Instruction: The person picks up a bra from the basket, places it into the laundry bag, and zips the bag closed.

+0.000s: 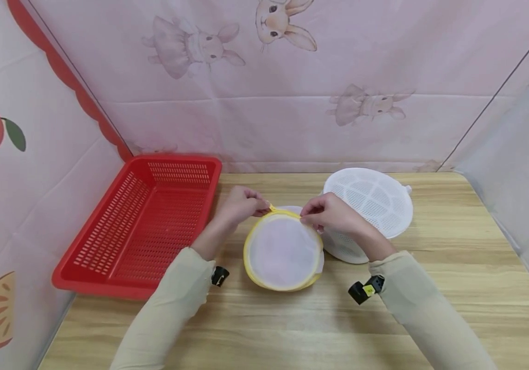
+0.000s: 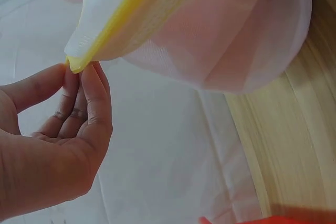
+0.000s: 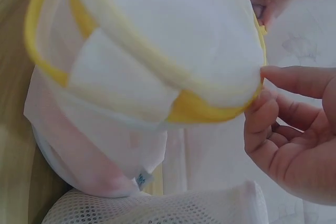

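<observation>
A round white mesh laundry bag [image 1: 285, 252] with yellow trim is held up between both hands, over the table. My left hand [image 1: 242, 205] pinches a yellow tab at the top left of its rim; the left wrist view shows thumb and fingertips meeting at the end of the yellow edging [image 2: 118, 18]. With thumb and fingers, my right hand [image 1: 333, 213] pinches the yellow rim at the upper right. In the right wrist view the yellow-edged lid [image 3: 173, 30] stands partly apart from the pale mesh body [image 3: 100, 140] hanging below.
A red slotted plastic basket [image 1: 171, 221] stands on the left of the wooden table [image 1: 292, 334]. A white coarse-mesh bag [image 1: 370, 200] lies at the right, partly behind my right hand and forearm. Rabbit-printed cloth [image 1: 269, 128] hangs along the back edge.
</observation>
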A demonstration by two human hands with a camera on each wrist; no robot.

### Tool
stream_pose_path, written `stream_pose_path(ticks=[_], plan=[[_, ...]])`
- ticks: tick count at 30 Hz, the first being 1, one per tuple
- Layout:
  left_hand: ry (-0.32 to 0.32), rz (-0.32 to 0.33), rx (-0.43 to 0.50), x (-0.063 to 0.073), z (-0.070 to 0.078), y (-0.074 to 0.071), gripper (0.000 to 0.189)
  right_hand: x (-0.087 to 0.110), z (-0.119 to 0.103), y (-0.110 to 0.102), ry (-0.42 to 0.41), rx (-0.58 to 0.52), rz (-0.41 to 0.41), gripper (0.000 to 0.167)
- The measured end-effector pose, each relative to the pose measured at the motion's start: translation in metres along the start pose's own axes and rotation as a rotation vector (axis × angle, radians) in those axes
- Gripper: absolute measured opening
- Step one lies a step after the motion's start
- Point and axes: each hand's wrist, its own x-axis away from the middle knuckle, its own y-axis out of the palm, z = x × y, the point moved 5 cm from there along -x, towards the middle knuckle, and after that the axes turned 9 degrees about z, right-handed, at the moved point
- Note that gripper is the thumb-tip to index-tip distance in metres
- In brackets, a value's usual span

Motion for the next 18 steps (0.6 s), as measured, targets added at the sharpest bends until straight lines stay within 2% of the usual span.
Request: stream_pose_path(ticks=[5,13,18], plan=[[0.016,-0.010,-0.006,0.0016,0.0027,0.0058,0.010,-0.0018,-0.0021,0.0019,-0.016,-0.001,0.001,0.009],[-0.021,0.011,-0.011,0.0024,0.0009,0.0066,0.009,-0.0007,-0.0031,0.0001,-0.020,-0.016,0.031,0.004],[-0.037,0.034,0.024,0.0001,-0.0036,0.0059,0.009,0.0006,-0.0047,-0.0005,-0.017,-0.033,0.036,0.004]])
